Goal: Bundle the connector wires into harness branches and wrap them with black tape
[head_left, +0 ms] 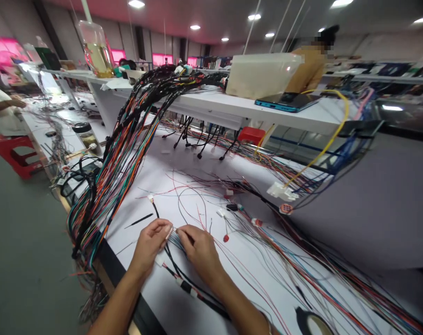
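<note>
Our left hand (149, 245) and right hand (198, 251) pinch a thin bundle of wires (176, 239), fingers closed on it (a thick multicoloured wire harness (108, 186) drapes to our left).

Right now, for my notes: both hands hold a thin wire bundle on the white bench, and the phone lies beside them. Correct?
Wrong: the head view puts the phone on the raised white shelf, not beside the left hand and right hand on the wire bundle.
</note>
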### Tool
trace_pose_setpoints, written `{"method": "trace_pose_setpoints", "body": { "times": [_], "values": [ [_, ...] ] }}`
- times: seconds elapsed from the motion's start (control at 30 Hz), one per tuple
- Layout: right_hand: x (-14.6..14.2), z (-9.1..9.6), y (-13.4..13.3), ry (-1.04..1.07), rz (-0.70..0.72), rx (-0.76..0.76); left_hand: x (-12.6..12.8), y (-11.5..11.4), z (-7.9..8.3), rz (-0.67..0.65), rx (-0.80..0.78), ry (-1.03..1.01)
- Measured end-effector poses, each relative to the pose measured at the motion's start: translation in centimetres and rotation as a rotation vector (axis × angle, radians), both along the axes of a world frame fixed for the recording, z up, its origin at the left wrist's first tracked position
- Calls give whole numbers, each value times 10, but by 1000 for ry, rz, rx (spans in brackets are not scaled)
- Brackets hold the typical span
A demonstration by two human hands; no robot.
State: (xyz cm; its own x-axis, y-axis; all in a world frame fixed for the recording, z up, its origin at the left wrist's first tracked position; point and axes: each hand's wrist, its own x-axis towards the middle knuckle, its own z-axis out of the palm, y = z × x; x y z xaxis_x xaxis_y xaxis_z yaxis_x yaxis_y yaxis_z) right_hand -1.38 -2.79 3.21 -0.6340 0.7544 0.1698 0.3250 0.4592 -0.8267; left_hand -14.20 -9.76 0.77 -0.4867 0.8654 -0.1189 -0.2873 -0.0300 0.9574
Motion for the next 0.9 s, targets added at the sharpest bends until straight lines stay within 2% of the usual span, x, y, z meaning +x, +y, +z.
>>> {"method": "trace_pose_setpoints", "body": {
  "times": [0.17,0.27,0.4,0.63,0.9],
  "values": [
    [-3,-6,-6,162,-143,-126,3,4,-2,-16,19,-204],
    [0,-8,-14,185,-123,-73,5,5,-6,-34,9,-377],
    [3,-13,-22,62,-75,29,5,5,-11,-40,-6,-465],
    [1,-24,-22,-19,-97,98,4,5,-14,-61,-11,-436],
    [-3,-29,-27,-43,-123,130,6,4,-13,-44,-50,-279]
  ]
}}
